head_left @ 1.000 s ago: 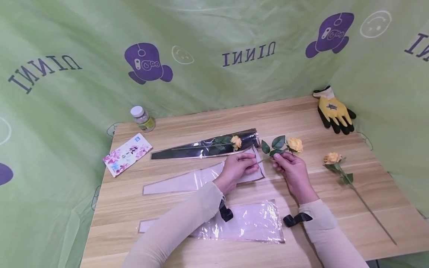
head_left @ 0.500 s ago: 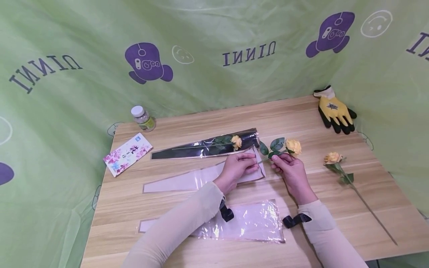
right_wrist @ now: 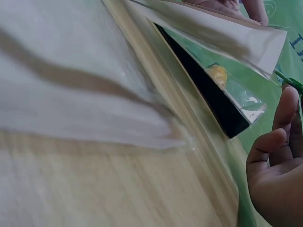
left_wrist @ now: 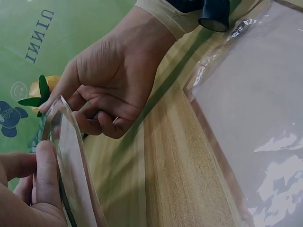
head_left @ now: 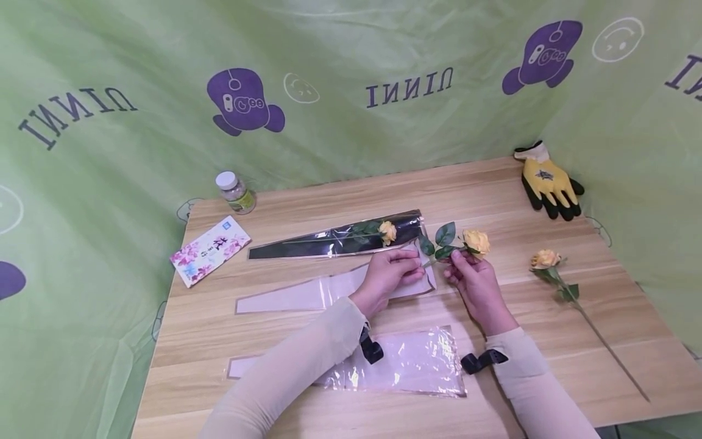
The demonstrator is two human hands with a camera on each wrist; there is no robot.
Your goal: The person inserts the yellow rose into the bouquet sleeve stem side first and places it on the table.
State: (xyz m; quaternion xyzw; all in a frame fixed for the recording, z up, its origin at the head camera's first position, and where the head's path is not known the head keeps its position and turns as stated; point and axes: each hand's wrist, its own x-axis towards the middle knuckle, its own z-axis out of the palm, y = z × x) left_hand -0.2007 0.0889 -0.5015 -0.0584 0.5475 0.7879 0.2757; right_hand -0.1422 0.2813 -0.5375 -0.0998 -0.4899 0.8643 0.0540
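My right hand (head_left: 481,289) pinches the stem of a yellow-orange rose (head_left: 476,242) just below its bloom, among the green leaves (head_left: 445,234). The stem runs leftward into the wide mouth of a pale, clear-fronted flower sleeve (head_left: 296,296). At that mouth my left hand (head_left: 384,277) pinches the sleeve's edge. The left wrist view shows the thumb (left_wrist: 47,170) against the film, with the stem along the sleeve. In the right wrist view the green stem (right_wrist: 281,75) enters the sleeve (right_wrist: 222,35). How far down it reaches is hidden.
A black sleeve (head_left: 307,245) with a rose inside lies behind. Another pale sleeve (head_left: 406,363) lies in front. At right is a loose rose (head_left: 545,259). Yellow-black gloves (head_left: 548,180), a white-capped jar (head_left: 236,192) and a floral packet (head_left: 211,251) are near the edges.
The right hand and the rose have shifted slightly left, bringing the leaves closer to the sleeve's mouth. My left hand has stayed in place on the sleeve.
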